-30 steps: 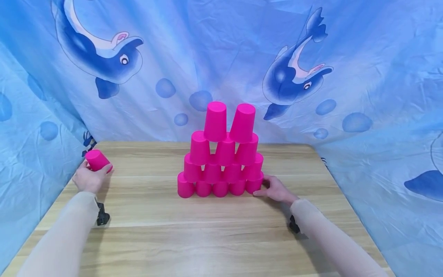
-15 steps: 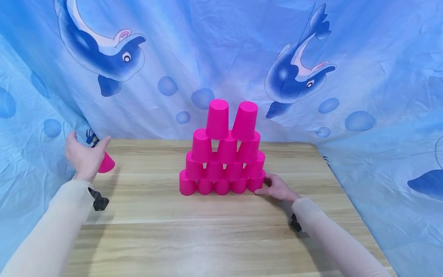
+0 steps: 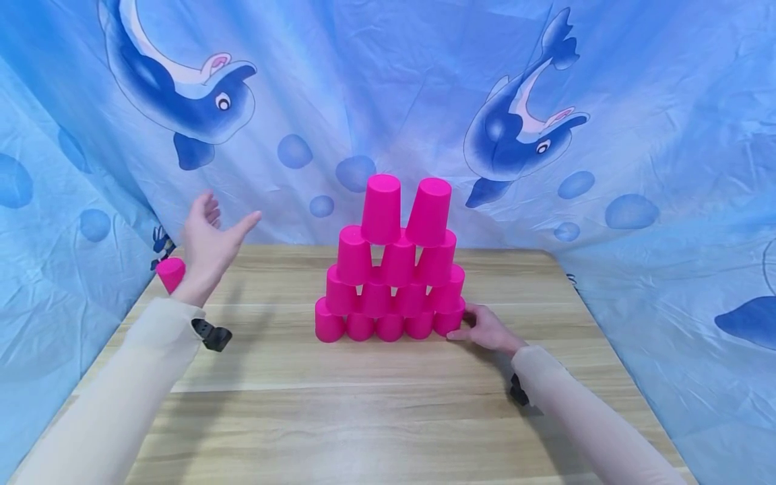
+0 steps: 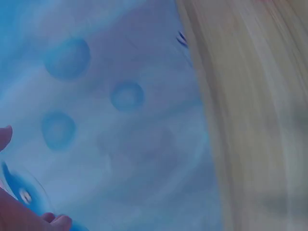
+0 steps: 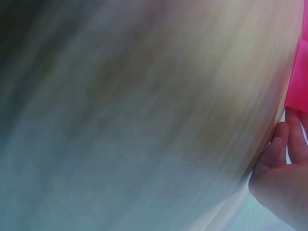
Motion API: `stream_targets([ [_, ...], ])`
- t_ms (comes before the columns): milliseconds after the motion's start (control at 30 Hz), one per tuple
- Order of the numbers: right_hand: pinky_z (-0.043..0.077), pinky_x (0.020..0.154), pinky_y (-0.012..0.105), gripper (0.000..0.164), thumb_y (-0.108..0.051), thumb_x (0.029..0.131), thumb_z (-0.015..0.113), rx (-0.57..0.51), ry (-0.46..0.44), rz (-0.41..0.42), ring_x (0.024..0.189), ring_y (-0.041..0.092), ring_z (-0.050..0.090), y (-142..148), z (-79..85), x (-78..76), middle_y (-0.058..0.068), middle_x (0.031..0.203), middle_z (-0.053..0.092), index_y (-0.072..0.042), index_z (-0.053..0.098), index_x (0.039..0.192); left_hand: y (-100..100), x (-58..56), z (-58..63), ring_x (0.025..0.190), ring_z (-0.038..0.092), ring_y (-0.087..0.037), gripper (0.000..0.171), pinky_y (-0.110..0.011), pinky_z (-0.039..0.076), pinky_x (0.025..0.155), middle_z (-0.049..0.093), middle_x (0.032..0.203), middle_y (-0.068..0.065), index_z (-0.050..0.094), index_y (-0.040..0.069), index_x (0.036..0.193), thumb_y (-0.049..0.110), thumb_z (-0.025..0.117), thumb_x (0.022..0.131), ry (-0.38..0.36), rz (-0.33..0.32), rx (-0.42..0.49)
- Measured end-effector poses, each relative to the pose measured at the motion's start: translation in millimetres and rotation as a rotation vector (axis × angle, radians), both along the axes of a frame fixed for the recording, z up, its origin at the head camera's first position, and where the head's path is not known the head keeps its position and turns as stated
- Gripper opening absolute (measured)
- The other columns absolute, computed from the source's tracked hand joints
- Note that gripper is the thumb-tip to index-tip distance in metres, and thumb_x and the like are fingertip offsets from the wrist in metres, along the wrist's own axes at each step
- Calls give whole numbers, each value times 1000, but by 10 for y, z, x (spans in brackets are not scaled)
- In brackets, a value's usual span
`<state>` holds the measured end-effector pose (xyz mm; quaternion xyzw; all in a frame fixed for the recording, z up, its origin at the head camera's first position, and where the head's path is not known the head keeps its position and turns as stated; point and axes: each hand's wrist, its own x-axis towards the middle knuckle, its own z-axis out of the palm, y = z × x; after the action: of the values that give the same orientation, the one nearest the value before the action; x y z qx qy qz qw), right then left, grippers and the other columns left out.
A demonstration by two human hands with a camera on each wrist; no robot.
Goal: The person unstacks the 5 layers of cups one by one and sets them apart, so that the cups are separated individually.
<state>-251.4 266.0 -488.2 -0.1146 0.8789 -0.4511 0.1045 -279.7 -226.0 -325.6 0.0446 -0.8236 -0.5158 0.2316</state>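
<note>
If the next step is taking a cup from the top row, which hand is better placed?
Probably the left hand: it holds nothing and is raised above the table. The right hand is low, around the bottom-right stacked cup, so less free.

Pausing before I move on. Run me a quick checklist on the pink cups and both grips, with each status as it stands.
1. Left grip free to pick up: ok, raised with nothing in it.
2. Left grip clear of the stack: ok, there is open space between them.
3. Right grip beside the base: ok, at the bottom-right cup; how firmly it bears, the views don't settle.
4. Stack upright: ok, rows of five, four, three and two.
5. Single cup capping the top pair: not ok, nothing sits above them.
6. Loose cup flat on the table: cannot tell, its lower part is hidden.
</note>
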Motion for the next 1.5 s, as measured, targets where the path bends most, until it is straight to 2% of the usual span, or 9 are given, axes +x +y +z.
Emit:
stream_targets([
  [133,43,94,46,62,-26,74,83,2,1,3,109,22,52,10,3,0,-1,119,59,-18,57,130,259,46,107,131,39,-29,97,-33,32,107,38,145,-16,25,7,150,45,77,78,41,-106,-20],
  [300,44,94,45,62,-27,74,84,12,-7,-13,109,22,53,1,21,7,-2,118,59,-19,58,129,534,141,226,126,46,-28,90,-36,37,103,45,140,-16,32,4,147,36,80,78,64,-230,-1],
  [533,44,93,44,63,-29,73,84,9,-7,-16,108,22,53,4,5,-7,-2,118,59,-19,58,129,880,265,388,121,50,-25,80,-37,40,101,50,135,-11,41,5,142,31,80,78,79,-394,40],
  [700,45,93,43,63,-28,73,84,14,-2,-16,107,21,53,22,-13,-19,-3,117,59,-20,58,129,1104,288,480,116,54,-23,77,-36,43,97,54,130,-8,44,6,140,30,82,77,86,-485,42],
  [967,44,93,45,65,-29,72,85,15,-16,-28,108,22,52,-1,6,-9,-2,118,59,-20,57,130,1336,301,543,111,56,-22,75,-35,46,93,55,125,-5,48,9,138,32,82,75,54,-558,68],
  [1500,41,97,47,64,-26,73,84,-18,-22,-13,112,23,51,5,-4,-4,-1,121,58,-19,57,131,1524,292,525,104,60,-19,68,-34,49,88,59,121,-1,53,10,133,32,82,75,61,-620,61],
])
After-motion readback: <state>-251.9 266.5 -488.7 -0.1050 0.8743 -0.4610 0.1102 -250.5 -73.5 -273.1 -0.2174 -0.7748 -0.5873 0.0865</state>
